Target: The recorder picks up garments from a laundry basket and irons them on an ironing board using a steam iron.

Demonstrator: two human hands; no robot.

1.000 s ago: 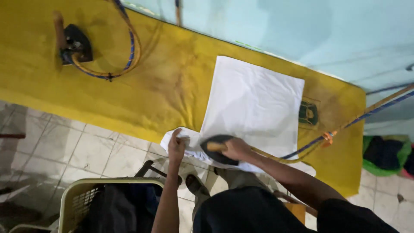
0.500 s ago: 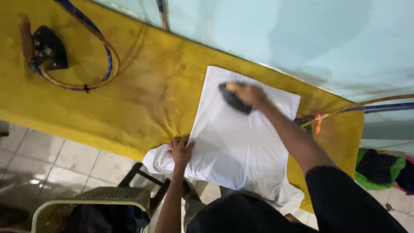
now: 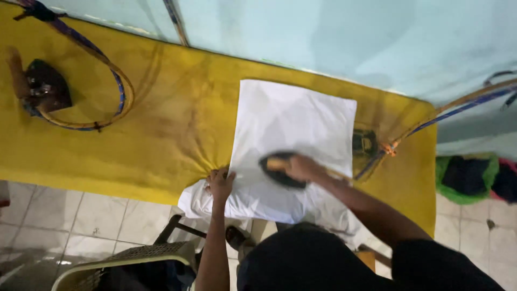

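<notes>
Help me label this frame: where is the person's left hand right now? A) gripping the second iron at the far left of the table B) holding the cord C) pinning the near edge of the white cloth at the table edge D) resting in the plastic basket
C: the left hand presses the white cloth at the near edge of the yellow table, while the right hand holds the iron.

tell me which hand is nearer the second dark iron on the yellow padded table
Left. The left hand pins the white cloth's near edge, closer to the second dark iron; the right hand is farther.
</notes>
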